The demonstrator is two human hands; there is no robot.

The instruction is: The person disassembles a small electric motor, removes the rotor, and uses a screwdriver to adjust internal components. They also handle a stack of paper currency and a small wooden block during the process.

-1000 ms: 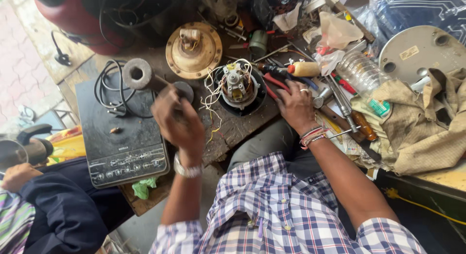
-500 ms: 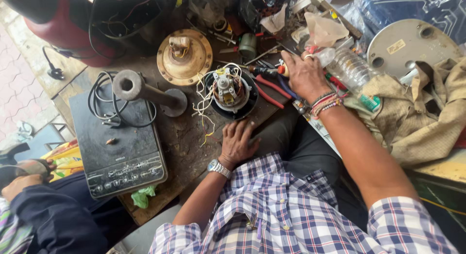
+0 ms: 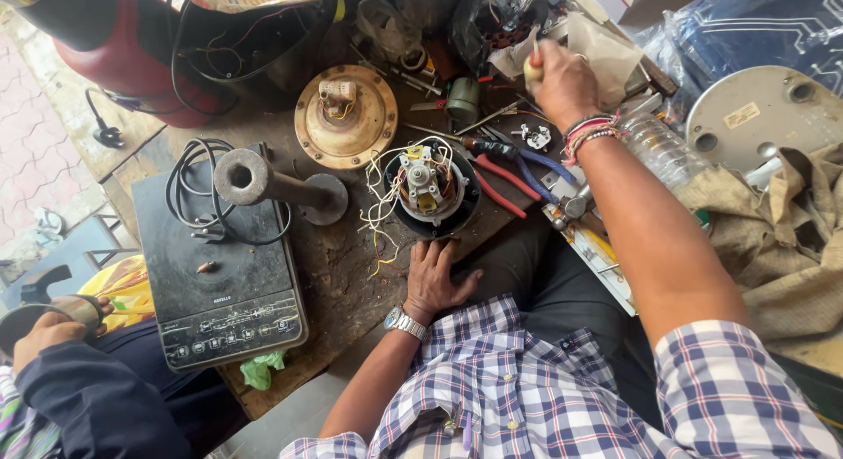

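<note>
Surface: cluttered wooden workbench | left hand flat, holding nothing, just below motor | right hand closed on screwdriver handle, pliers beneath.

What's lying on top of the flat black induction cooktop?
On the black induction cooktop lie a coiled black cable and a grey metal shaft overhanging it; what they cover stays hidden.

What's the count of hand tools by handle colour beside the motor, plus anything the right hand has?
Red-handled pliers: 1
Blue-handled pliers: 1
Pale-handled tool gripped in right hand: 1
Total: 3
Left hand rests flat on the bench by the motor, holding nothing.
</note>
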